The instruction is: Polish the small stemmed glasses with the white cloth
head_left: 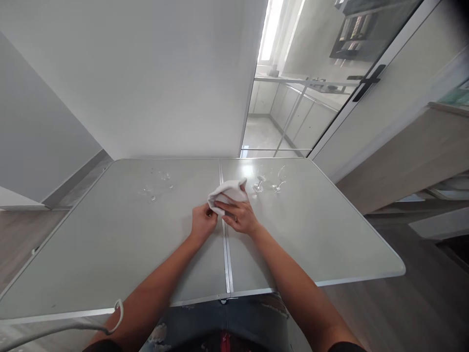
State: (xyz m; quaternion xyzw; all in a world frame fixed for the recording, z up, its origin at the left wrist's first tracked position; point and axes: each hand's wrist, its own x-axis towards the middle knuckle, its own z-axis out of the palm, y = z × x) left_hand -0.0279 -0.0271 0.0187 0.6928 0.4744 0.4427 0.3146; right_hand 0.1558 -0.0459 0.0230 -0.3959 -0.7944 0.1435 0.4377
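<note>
A white cloth point(230, 189) is bunched up over the middle seam of the table. My right hand point(240, 214) grips it from the right, fingers bent against the folds. Close against its lower left edge, my left hand point(204, 222) is closed in a fist; whatever its fingers hold is hidden. To the right of the cloth, two clear stemmed glasses, one nearer point(258, 185) and one farther right point(279, 185), stand on their feet. On the left half, more clear glassware point(148, 193) shows only faintly, so its posture is hard to tell.
Both forearms rest above a pale folding table point(110, 254) with a metal rim and centre seam. A white wall point(176, 88) rises at its far edge. Behind to the right is a glazed door with a black handle point(368, 83). A white cable point(73, 326) hangs at the front left.
</note>
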